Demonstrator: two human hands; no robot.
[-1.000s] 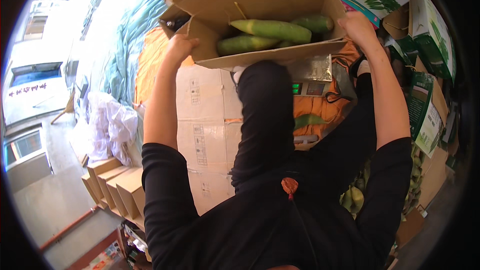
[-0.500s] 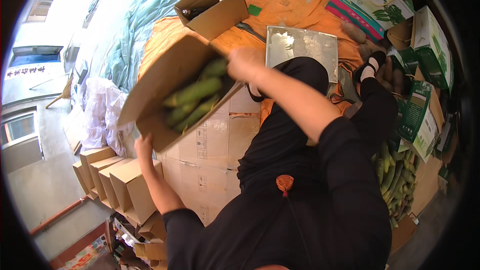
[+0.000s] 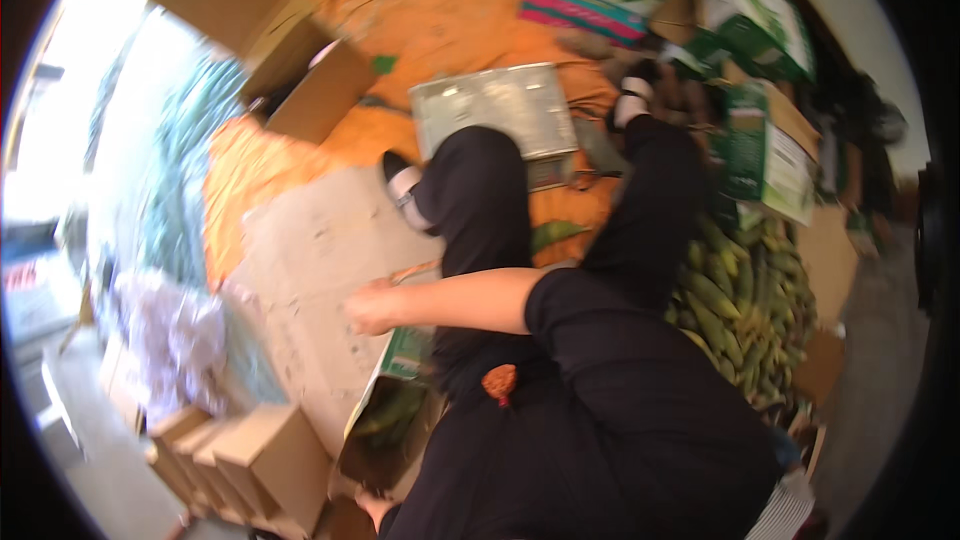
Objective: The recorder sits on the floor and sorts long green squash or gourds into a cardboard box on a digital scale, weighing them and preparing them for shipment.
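Head view gives us an orange sheet (image 3: 440,10) beyond our right fingers (image 3: 362,310), flattened cardboard (image 3: 310,225) beneath them, and a heap of green vegetables (image 3: 745,310) well off to their right. Between right and left fingers (image 3: 375,507) sits an open green-sided carton (image 3: 405,351), dark-green produce (image 3: 388,414) inside. Our right fingers look curled near its far end; blur and hiding mean we cannot tell how far open either set is, or whether it grips. An uneven hold could tip the carton and spill its load.
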